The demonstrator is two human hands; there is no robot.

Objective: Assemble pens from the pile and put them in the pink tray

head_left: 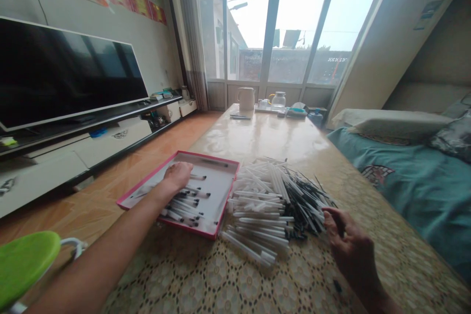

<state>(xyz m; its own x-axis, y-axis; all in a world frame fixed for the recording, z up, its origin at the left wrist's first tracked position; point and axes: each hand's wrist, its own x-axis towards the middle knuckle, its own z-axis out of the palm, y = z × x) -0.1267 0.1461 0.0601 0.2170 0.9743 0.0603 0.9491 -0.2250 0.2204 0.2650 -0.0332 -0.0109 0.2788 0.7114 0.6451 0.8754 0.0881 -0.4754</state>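
A pink-rimmed shallow tray [208,158] lies on the table, with several white pens with black tips [182,208] lined up at its near side. My left hand [178,175] rests palm down inside the tray, and whether it holds anything is hidden. To the right of the tray is a large loose heap of white pen barrels and thin black pen parts [272,206]. My right hand [349,245] hovers at the heap's right edge, fingers spread and nearest the black parts, with nothing visible in it.
The long glossy table [265,132] has a patterned cover and holds a white jug [246,98] and a glass teapot [278,101] at its far end. A bed [397,176] lies to the right, a TV cabinet [81,149] to the left, and a green stool seat [24,265] at near left.
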